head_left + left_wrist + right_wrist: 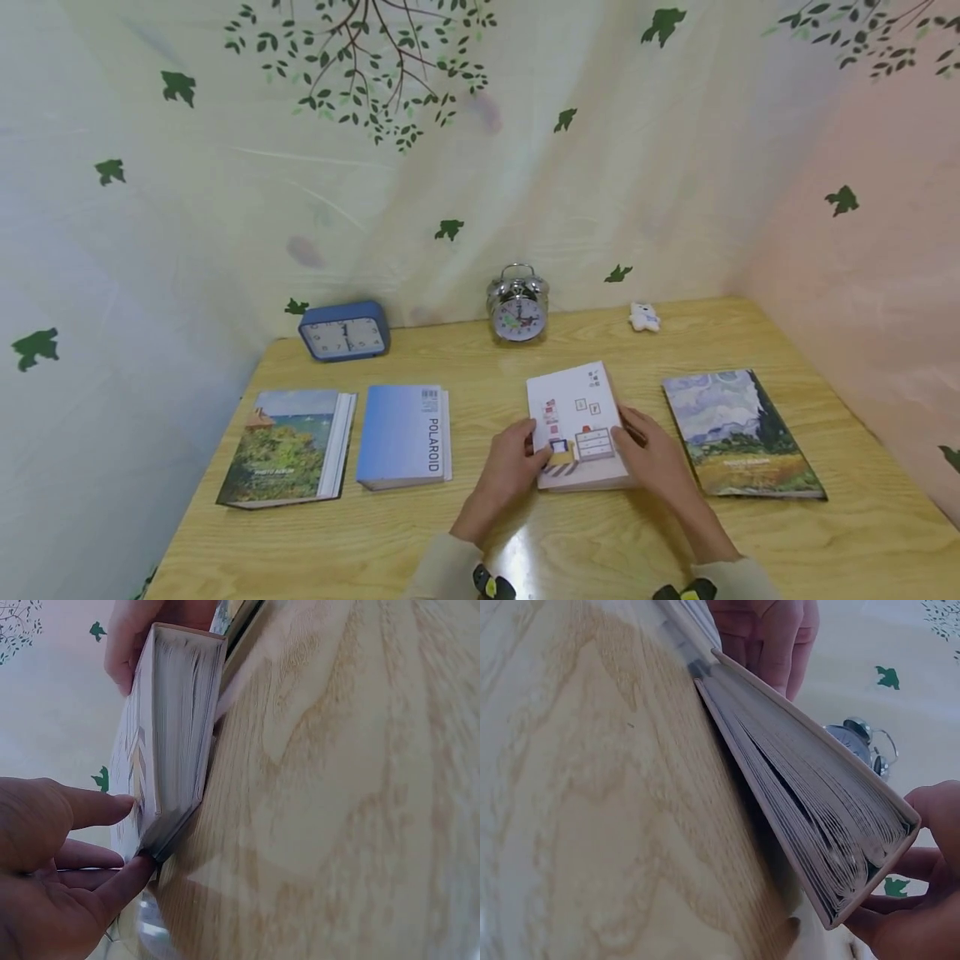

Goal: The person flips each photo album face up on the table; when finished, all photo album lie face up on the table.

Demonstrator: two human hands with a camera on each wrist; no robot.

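Note:
A thick white photo album (577, 429), its cover drawn with a dresser, picture frames and a yellow chair, is held between both hands near the middle of the table. My left hand (516, 460) grips its left side, thumb on the cover and fingers at the edge. On the opposite side my right hand (654, 454) holds it with the thumb over the cover. The page block (180, 712) shows from below in the left wrist view. In the right wrist view the pages (802, 787) fan slightly, and a dark shadow lies under the lower cover.
Left of the hands lie a blue POLAROID album (401, 433) and a landscape photo album (292, 442). Another painted album (738, 433) lies at right. Along the back stand a blue clock (345, 333), a silver alarm clock (518, 308) and a small white plush toy (643, 317).

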